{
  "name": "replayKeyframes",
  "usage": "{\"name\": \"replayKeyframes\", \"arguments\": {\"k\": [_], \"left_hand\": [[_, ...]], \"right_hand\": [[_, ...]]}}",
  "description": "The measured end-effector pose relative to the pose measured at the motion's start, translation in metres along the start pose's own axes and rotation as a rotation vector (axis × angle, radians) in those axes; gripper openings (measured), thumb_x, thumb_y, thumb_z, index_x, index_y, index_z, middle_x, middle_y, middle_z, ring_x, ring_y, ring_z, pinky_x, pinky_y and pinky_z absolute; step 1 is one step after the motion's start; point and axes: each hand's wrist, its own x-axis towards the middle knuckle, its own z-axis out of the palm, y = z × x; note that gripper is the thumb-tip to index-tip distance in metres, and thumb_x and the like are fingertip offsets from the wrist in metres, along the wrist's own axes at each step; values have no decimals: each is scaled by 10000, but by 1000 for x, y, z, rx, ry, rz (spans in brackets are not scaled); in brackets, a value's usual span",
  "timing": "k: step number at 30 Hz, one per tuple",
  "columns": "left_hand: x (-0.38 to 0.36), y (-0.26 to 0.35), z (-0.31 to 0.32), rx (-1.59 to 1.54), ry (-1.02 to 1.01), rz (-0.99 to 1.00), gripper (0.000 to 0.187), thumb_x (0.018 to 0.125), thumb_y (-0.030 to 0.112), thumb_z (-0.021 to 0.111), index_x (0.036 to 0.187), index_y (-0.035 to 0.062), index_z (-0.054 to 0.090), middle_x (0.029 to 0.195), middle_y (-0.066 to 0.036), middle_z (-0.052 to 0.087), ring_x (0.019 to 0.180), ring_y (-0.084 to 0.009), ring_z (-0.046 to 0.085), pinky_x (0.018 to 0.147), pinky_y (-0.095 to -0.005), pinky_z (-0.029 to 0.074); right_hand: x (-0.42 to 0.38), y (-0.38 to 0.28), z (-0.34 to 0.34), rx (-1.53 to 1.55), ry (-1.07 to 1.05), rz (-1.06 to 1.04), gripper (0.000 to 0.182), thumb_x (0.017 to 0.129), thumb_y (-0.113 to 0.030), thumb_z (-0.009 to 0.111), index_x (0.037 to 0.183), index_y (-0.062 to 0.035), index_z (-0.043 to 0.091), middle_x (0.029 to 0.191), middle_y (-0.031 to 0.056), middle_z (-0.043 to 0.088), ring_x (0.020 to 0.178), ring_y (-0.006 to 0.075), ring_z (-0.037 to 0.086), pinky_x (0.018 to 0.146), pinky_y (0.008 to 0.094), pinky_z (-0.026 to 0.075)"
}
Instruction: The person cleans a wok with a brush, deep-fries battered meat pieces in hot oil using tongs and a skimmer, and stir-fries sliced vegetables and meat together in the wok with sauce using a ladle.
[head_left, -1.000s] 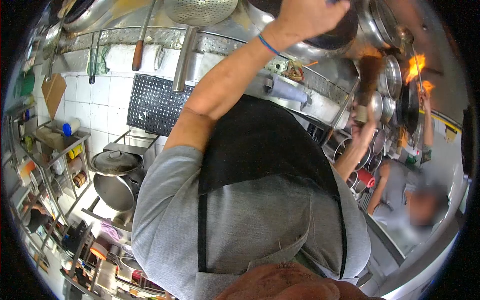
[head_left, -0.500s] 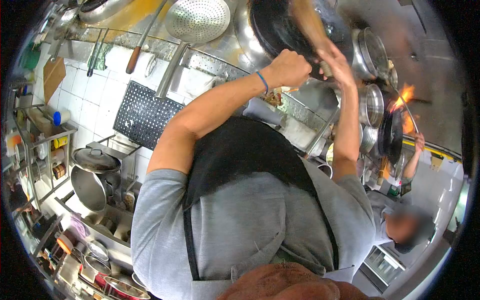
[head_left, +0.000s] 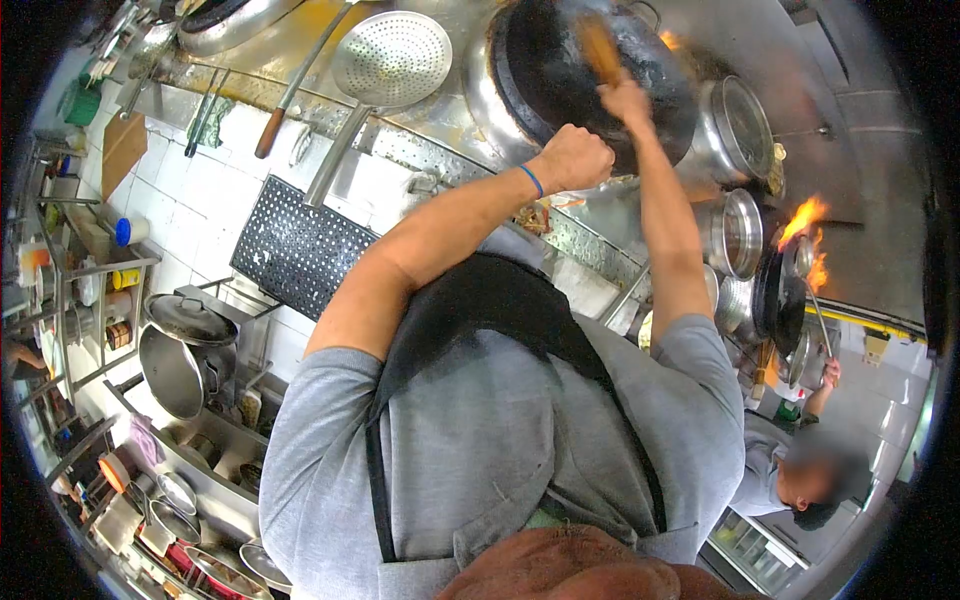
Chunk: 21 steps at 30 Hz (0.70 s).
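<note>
My left hand, with a blue band at the wrist, is a closed fist at the near rim of a large dark wok; the part it grips is hidden beneath the fingers. Farther in, over the wok, my right hand is wrapped round a light-brown bamboo brush. The brush's far end reaches into the wok and is blurred. The wok sits tilted on a round metal burner ring, and its far loop handle shows at the top.
Left of the wok lie a perforated strainer and a black perforated mat. Metal pots stand to the right. Beyond them, a co-worker holds a long tool near a flaming wok. Shelves line the left.
My right hand and the brush have moved away from my body and left, deeper over the wok. My left fist has shifted slightly left and down. The co-worker's hand is lower.
</note>
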Motion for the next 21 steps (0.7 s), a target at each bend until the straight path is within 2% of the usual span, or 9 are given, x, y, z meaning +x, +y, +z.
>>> {"name": "replayKeyframes", "arguments": {"k": [3,5,6,8,11,14,17,20,21], "left_hand": [[0,-2,13,38,44,-8,287,823,300,596,660,83,689,635,-162,663,606,-339,681,571,-470,537],[4,-1,4,28,14,-28,288,822,299,598,658,80,689,638,-163,664,603,-337,680,568,-470,538],[3,3,3,17,-10,-33,289,821,299,599,656,79,689,639,-163,665,601,-336,680,567,-470,539],[2,3,9,-1,-13,-32,282,816,291,603,658,75,691,641,-169,666,602,-343,679,568,-472,540],[5,2,6,6,10,-40,278,818,287,603,661,76,693,646,-172,668,603,-344,681,575,-474,541],[2,5,12,5,-20,-52,277,822,284,599,665,77,694,658,-174,674,612,-346,685,584,-480,542],[6,4,12,8,-47,-68,276,826,281,596,674,75,699,679,-177,682,634,-349,692,597,-487,542],[3,6,13,-2,-80,-92,274,831,276,590,686,74,706,696,-179,688,654,-351,696,610,-490,542],[3,7,16,5,-77,-86,273,832,273,589,689,73,708,698,-179,689,658,-351,697,612,-490,541]], "right_hand": [[-49,-30,-20,625,-298,-191,633,825,-383,726,1366,-129,517,1064,141,678,854,222,669,616,362,563],[-69,-31,-66,871,-546,-137,678,809,-371,756,1406,-170,502,1039,114,672,804,178,648,558,314,548],[-46,-3,-59,653,-597,-87,668,842,-397,725,1424,-174,485,1074,117,681,825,217,665,558,315,549],[-29,16,-69,268,-366,100,633,859,-421,699,1399,-154,507,1146,154,676,897,293,689,639,382,569],[-6,42,-25,31,298,317,590,860,-428,680,1355,-140,539,1193,194,662,1006,366,674,776,458,558],[-1,22,-4,28,-14,169,527,856,-398,675,1302,-138,568,1149,241,664,1012,410,661,863,497,520],[-61,-23,-38,538,-463,-126,658,819,-433,730,1394,-191,519,953,170,704,757,252,686,574,387,543],[-64,-1,-83,552,-606,-84,679,818,-447,733,1415,-218,506,866,78,665,663,168,615,491,325,502],[-54,10,-98,446,-711,-13,664,832,-447,713,1419,-226,495,904,49,661,670,197,618,529,377,517]]}}
